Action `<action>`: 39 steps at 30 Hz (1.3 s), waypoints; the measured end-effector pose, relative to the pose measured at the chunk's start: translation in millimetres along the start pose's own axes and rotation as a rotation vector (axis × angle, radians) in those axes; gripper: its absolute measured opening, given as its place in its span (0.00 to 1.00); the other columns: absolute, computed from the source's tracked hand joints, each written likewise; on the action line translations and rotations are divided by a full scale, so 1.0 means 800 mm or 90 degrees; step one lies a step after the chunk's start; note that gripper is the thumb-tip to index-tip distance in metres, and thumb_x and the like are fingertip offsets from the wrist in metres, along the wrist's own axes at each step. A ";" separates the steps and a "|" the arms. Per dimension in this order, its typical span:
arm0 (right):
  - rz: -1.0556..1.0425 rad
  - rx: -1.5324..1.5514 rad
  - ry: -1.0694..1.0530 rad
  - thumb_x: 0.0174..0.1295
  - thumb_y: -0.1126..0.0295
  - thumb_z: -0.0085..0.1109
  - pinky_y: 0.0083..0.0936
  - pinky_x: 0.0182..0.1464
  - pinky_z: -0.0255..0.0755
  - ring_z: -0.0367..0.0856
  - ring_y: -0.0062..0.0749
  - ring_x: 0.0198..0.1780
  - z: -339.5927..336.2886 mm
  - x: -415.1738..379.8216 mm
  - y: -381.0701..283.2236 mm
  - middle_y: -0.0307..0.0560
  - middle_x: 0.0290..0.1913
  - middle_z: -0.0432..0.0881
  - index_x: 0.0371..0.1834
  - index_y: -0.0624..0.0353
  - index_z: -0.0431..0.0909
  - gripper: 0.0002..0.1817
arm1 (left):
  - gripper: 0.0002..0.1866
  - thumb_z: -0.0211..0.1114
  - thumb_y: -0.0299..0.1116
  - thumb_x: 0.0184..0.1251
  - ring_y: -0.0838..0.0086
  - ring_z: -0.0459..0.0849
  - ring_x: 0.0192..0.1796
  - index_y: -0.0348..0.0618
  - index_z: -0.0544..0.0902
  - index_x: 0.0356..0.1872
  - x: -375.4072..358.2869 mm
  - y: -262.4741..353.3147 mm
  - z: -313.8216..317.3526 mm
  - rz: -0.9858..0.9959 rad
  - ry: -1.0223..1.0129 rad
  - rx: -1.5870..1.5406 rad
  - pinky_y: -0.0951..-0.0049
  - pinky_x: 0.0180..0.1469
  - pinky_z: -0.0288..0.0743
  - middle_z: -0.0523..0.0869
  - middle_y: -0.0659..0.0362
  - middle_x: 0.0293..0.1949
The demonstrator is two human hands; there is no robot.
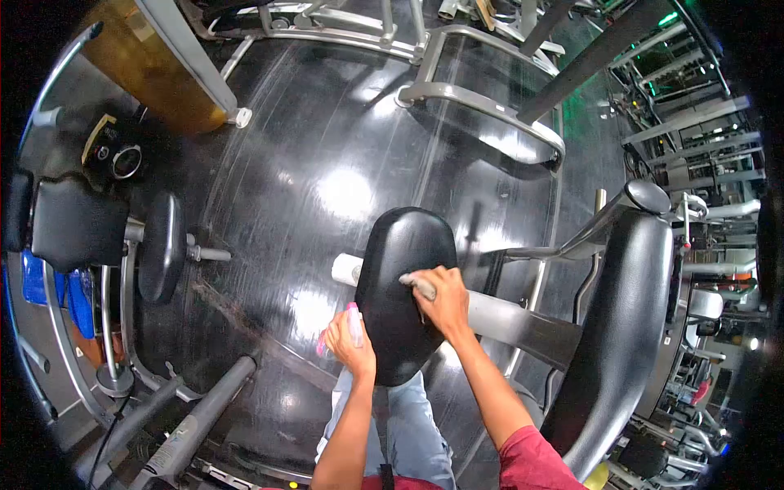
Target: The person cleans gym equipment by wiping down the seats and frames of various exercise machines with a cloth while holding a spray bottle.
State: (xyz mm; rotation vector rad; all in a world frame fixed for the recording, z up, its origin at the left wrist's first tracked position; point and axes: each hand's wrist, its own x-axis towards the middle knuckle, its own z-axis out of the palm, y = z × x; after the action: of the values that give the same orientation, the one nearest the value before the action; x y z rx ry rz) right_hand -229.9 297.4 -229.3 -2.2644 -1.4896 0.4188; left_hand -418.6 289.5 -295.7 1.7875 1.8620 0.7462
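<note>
A black padded seat (407,245) of an exercise machine lies in front of me, in the middle of the head view. My right hand (445,302) is closed on a greyish-white cloth (420,285) and holds it against the top of the pad. To the left of the seat, my left hand (349,345) wraps around a small clear bottle (355,324) with pink parts. Most of the bottle is hidden by the fingers.
A long black backrest (625,327) stands to the right, joined to the seat by a grey metal beam (523,322). Another padded machine (80,222) is at the left. Metal frames (482,104) stand farther back on the shiny black floor (327,147).
</note>
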 end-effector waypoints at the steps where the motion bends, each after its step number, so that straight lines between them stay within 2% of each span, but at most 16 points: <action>1: 0.032 0.009 0.017 0.52 0.67 0.69 0.36 0.48 0.75 0.76 0.41 0.44 0.002 0.009 0.006 0.37 0.40 0.82 0.42 0.42 0.87 0.13 | 0.11 0.66 0.34 0.66 0.56 0.78 0.53 0.43 0.81 0.46 -0.004 -0.004 0.007 -0.003 0.051 0.012 0.53 0.62 0.64 0.82 0.53 0.46; 3: 0.060 0.011 0.066 0.53 0.67 0.69 0.35 0.48 0.75 0.76 0.42 0.43 0.003 0.024 0.002 0.37 0.41 0.83 0.43 0.43 0.87 0.13 | 0.12 0.65 0.32 0.65 0.55 0.77 0.54 0.42 0.81 0.47 -0.005 -0.009 0.012 -0.009 0.054 0.029 0.53 0.63 0.64 0.82 0.53 0.47; 6: 0.033 0.017 0.056 0.51 0.68 0.71 0.37 0.50 0.75 0.75 0.43 0.46 0.007 0.018 -0.014 0.39 0.40 0.81 0.44 0.43 0.87 0.15 | 0.13 0.65 0.32 0.64 0.55 0.77 0.54 0.41 0.80 0.48 -0.014 -0.010 0.014 -0.034 0.067 0.020 0.53 0.62 0.64 0.82 0.52 0.48; 10: -0.101 0.021 -0.082 0.45 0.68 0.74 0.37 0.48 0.75 0.76 0.43 0.45 0.015 -0.013 -0.021 0.37 0.39 0.81 0.47 0.41 0.86 0.21 | 0.12 0.65 0.32 0.64 0.55 0.78 0.54 0.41 0.80 0.47 -0.015 -0.009 0.016 -0.031 0.078 0.010 0.53 0.61 0.64 0.82 0.52 0.48; 11: -0.121 0.024 -0.109 0.45 0.66 0.74 0.36 0.46 0.76 0.76 0.42 0.45 0.010 -0.014 -0.026 0.37 0.38 0.81 0.45 0.41 0.87 0.20 | 0.12 0.65 0.32 0.64 0.54 0.78 0.54 0.42 0.80 0.47 -0.014 -0.008 0.015 -0.033 0.068 0.006 0.53 0.61 0.64 0.82 0.52 0.48; 14: -0.096 0.027 -0.082 0.47 0.64 0.74 0.35 0.45 0.77 0.76 0.40 0.45 0.007 0.008 -0.019 0.37 0.37 0.81 0.43 0.41 0.88 0.16 | 0.13 0.65 0.32 0.63 0.54 0.77 0.54 0.42 0.80 0.47 -0.013 -0.005 0.014 -0.037 0.068 0.008 0.53 0.61 0.64 0.82 0.52 0.49; 19: 0.009 -0.005 0.034 0.50 0.67 0.72 0.35 0.49 0.76 0.76 0.40 0.45 0.009 0.053 -0.017 0.36 0.40 0.80 0.44 0.40 0.87 0.16 | 0.14 0.66 0.32 0.61 0.54 0.76 0.54 0.43 0.80 0.47 -0.011 -0.001 0.012 -0.043 0.065 0.018 0.53 0.61 0.63 0.81 0.53 0.49; 23: -0.076 -0.010 -0.016 0.46 0.68 0.74 0.36 0.49 0.76 0.75 0.42 0.44 0.015 0.039 -0.028 0.38 0.38 0.80 0.44 0.43 0.87 0.18 | 0.14 0.66 0.32 0.60 0.54 0.76 0.53 0.44 0.80 0.47 -0.012 0.002 0.009 -0.058 0.050 0.034 0.53 0.61 0.63 0.81 0.53 0.49; 28: -0.257 -0.052 -0.164 0.42 0.65 0.75 0.32 0.45 0.76 0.75 0.39 0.43 0.015 0.021 -0.033 0.35 0.37 0.80 0.43 0.39 0.87 0.20 | 0.14 0.67 0.32 0.59 0.55 0.77 0.53 0.45 0.80 0.47 -0.012 0.002 0.009 -0.059 0.053 0.019 0.54 0.62 0.63 0.81 0.55 0.49; 31: -0.241 -0.061 -0.147 0.42 0.66 0.75 0.36 0.46 0.76 0.76 0.41 0.46 0.007 0.057 -0.024 0.38 0.39 0.80 0.44 0.41 0.87 0.21 | 0.15 0.67 0.31 0.59 0.55 0.76 0.54 0.44 0.80 0.47 -0.013 0.002 0.009 -0.068 0.043 0.016 0.54 0.62 0.62 0.81 0.54 0.49; 35: -0.169 -0.091 -0.043 0.45 0.66 0.73 0.38 0.44 0.75 0.75 0.43 0.43 0.002 0.096 -0.021 0.39 0.38 0.80 0.42 0.42 0.88 0.17 | 0.16 0.68 0.30 0.58 0.55 0.76 0.54 0.44 0.79 0.47 -0.013 0.002 0.009 -0.065 0.039 0.016 0.54 0.61 0.62 0.81 0.54 0.49; 39: -0.273 -0.077 -0.178 0.44 0.65 0.74 0.38 0.46 0.75 0.73 0.42 0.47 0.014 0.069 -0.033 0.38 0.42 0.78 0.44 0.41 0.87 0.19 | 0.15 0.68 0.31 0.58 0.55 0.76 0.54 0.44 0.79 0.47 -0.015 0.002 0.009 -0.080 0.041 0.017 0.54 0.61 0.62 0.81 0.54 0.50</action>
State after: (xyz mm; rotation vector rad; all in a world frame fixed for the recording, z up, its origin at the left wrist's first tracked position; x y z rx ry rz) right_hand -234.6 359.3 -228.7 -1.9487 -2.1326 0.5383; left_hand -412.0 278.4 -300.8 1.6626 2.0135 0.7444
